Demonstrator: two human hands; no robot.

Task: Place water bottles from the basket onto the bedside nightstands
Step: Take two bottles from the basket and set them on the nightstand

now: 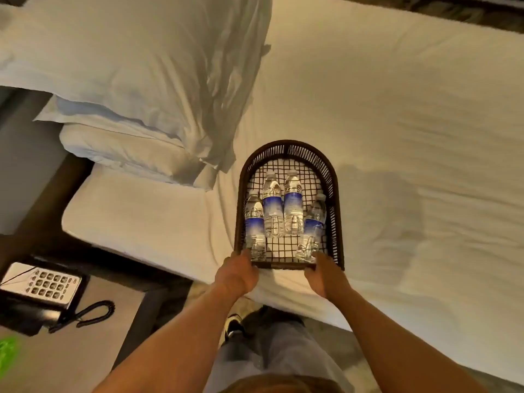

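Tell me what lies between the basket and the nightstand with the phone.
Head view: only bare white sheet at the bed's corner, then the dark bed frame, separates basket from nightstand; pillows sit farther up.

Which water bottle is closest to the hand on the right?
The rightmost bottle, the tilted one by the basket's right wall. Its base almost meets the right hand; the other three lie farther left.

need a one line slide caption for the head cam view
Both hands, left and right, grip the near edge of a basket of four water bottles on the bed.
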